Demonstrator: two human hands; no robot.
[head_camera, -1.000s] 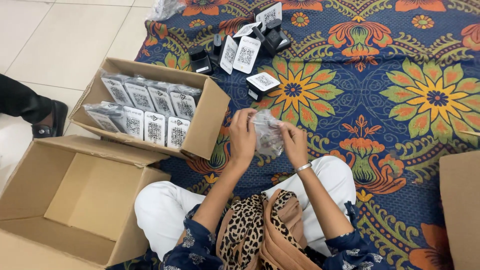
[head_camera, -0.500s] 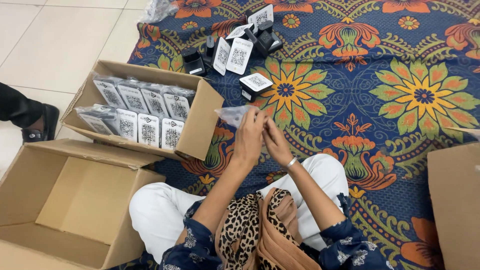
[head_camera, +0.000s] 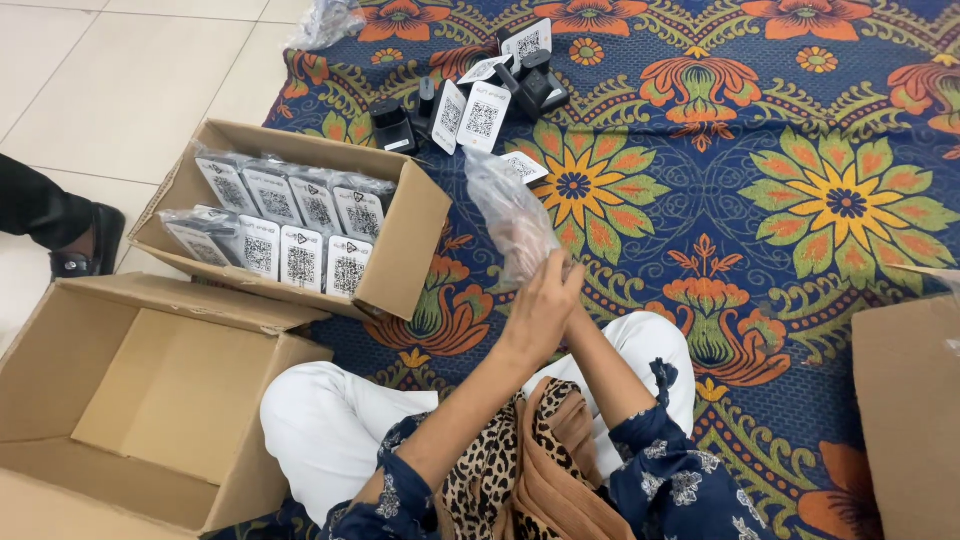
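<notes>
Single head cam, looks steeply down, close over lap & rug (head_camera: 800, 120).

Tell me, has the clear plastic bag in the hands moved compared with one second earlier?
Yes. The clear plastic bag was bunched low between both hands; now it hangs stretched upward toward the loose white card on the patterned cloth.

Clear plastic bag (head_camera: 512, 215), crumpled, held upright above patterned mat.
</notes>
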